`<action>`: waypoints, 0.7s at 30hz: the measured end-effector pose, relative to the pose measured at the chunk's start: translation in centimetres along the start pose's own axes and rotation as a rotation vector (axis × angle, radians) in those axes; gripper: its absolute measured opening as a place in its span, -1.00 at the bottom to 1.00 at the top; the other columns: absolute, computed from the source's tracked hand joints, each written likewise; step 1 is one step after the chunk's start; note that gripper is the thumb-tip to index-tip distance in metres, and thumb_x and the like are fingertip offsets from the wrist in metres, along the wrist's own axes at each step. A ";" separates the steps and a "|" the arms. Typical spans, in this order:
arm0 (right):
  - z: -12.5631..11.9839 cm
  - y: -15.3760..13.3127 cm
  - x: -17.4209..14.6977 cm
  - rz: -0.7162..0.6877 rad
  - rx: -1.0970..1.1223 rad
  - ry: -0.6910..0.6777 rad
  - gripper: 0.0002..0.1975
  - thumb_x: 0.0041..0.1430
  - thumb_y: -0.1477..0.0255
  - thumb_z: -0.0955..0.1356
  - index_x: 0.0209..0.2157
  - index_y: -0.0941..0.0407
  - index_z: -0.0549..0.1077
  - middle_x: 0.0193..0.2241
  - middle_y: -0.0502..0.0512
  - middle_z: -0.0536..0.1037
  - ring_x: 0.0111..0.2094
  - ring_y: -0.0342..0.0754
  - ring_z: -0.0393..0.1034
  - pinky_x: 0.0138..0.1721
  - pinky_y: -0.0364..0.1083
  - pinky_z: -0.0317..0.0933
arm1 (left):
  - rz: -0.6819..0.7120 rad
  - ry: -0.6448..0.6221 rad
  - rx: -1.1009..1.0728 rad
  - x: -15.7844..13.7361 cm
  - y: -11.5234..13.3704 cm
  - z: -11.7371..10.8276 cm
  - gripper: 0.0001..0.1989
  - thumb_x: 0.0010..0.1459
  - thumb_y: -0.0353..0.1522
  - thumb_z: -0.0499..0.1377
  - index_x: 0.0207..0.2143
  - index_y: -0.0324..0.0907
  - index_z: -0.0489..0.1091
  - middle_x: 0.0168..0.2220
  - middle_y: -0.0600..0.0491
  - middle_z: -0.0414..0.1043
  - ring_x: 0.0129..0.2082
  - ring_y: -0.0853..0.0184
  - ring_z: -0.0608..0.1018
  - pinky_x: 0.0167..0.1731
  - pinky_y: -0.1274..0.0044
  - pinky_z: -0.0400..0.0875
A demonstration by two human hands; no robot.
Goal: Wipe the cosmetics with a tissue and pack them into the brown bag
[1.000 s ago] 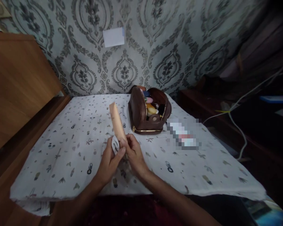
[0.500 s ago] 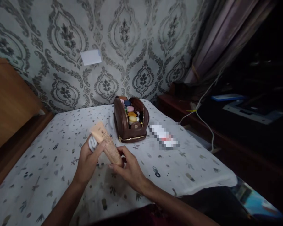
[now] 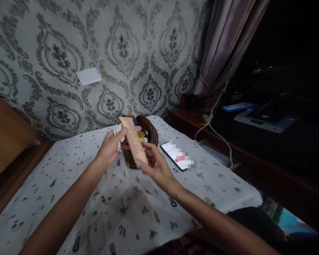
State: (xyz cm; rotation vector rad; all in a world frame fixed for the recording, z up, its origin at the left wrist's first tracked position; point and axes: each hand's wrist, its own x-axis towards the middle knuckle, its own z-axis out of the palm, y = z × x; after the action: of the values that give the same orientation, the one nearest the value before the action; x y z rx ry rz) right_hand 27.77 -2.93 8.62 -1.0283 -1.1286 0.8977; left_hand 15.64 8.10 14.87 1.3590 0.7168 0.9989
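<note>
A peach-coloured squeeze tube [image 3: 134, 140] is held tilted between both hands, in front of an open bag. My left hand [image 3: 110, 143] closes on the tube's flat upper end, and a white cloth [image 3: 118, 132] is bunched in its fingers. At the lower end, my right hand [image 3: 156, 163] grips the tube between thumb and fingers. Behind it the brown toiletry bag [image 3: 152, 132] stands unzipped, with several small containers inside, among them a yellow lid [image 3: 141, 134] and a pink one. The tube and hands hide much of the bag's front.
A phone [image 3: 175, 156] with a lit, partly blurred screen lies right of the bag on the patterned white cloth cover [image 3: 101, 212]. A white cable [image 3: 223, 132] hangs beside the dark red furniture at right. Wooden furniture [image 3: 10, 131] stands at left, the papered wall behind.
Both hands have lifted the tube forward and up, so it now overlaps the bag. The tube stands steeper. The camera view has shifted to the right.
</note>
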 end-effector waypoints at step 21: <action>-4.0 -4.2 11.7 0.103 -1.074 -0.135 -0.49 0.18 0.29 0.40 0.12 0.14 0.30 -0.29 0.09 0.59 -0.31 0.01 0.50 -0.34 -0.12 0.27 | 0.212 -0.090 1.139 14.4 -1.4 -0.6 -0.88 -0.01 -0.27 0.22 -0.47 -0.12 0.46 -0.50 0.05 0.47 -0.36 0.20 0.49 -0.31 0.48 0.27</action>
State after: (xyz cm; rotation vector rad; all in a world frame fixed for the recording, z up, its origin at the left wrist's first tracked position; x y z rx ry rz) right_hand 34.33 6.11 15.38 -1.9140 -1.7359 0.3890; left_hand 21.52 21.29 15.28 2.4786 1.1622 0.6573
